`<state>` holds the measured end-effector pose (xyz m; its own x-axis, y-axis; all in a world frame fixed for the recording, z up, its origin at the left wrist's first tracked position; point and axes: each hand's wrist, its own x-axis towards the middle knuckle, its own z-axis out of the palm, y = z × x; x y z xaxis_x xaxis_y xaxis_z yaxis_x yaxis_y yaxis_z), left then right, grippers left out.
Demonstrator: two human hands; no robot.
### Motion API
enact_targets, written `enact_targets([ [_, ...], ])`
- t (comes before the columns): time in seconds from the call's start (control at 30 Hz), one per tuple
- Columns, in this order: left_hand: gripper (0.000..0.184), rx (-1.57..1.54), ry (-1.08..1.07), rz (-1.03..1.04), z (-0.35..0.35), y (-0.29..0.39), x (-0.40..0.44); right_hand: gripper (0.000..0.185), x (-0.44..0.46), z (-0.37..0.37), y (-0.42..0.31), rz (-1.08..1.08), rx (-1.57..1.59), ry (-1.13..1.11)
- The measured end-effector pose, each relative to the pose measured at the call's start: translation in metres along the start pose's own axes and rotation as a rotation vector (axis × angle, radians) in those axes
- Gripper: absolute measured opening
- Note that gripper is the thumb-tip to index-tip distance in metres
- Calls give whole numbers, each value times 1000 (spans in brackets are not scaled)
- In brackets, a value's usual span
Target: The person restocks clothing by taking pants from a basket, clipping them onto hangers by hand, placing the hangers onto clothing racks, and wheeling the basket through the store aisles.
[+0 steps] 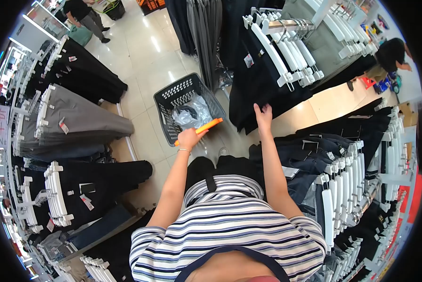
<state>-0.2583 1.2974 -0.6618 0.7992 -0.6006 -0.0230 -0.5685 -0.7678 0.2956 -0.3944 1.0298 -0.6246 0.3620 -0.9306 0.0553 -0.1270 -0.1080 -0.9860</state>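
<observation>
My left hand [190,138] is wrapped round the orange handle [206,127] of a dark grey shopping basket [162,105]. Inside the basket lie clear plastic-wrapped items [192,113], one with something dark in it. Reaching forward on the other side, my right hand [263,115] has its fingers apart at the lower part of black trousers [255,80] hanging from white hangers [272,51]. Whether the fingers touch the cloth I cannot tell. A tag [248,60] shows on the trousers.
Racks of grey trousers [79,113] and black trousers [98,174] line the left. Dark jeans [305,155] hang close by my right arm. A tiled aisle [140,70] runs ahead. One person [86,19] stands far left, another [390,56] at the right.
</observation>
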Motion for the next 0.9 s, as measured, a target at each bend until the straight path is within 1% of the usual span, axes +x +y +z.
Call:
enact_targets([
  [0.07,65,15,11,-4,-5,-5,15,43,17,5,-2,49,8,-65],
  [0.17,65,9,15,13,-10,-14,34,36,17,15,-22,112,4,104],
  [0.27,68,28,-10,8,-7,-24,51,39,15,19,6,58,-20,197],
  [0.3,68,25,-8,13,-10,-26,59,40,11,21,6,44,-19,224],
  [0.33,68,22,-15,15,-11,-28,63,42,3,21,7,60,122,169],
  [0.43,69,14,-30,18,-16,-37,74,41,-18,16,-5,130,246,102],
  [0.47,69,12,-39,14,-17,-39,79,38,-24,13,-14,191,288,69],
  [0.5,69,10,-47,12,-18,-41,84,37,-30,13,-25,285,408,125],
  [0.57,67,-39,-133,6,-26,-42,92,35,-40,15,-37,467,650,241],
  [0.6,66,-63,-179,2,-29,-42,94,37,-39,6,-13,454,813,106],
  [0.7,57,-266,-2,136,-21,-53,98,37,-61,-4,-64,560,1056,-28],
  [0.8,48,-623,138,251,-16,-34,103,37,-75,-12,-66,530,1143,-39],
  [0.87,48,-849,-19,410,-28,-1,96,37,-85,-18,-60,530,1217,-70],
  [0.9,57,-996,-176,419,-34,19,90,37,-89,-20,-56,493,1275,-133],
])
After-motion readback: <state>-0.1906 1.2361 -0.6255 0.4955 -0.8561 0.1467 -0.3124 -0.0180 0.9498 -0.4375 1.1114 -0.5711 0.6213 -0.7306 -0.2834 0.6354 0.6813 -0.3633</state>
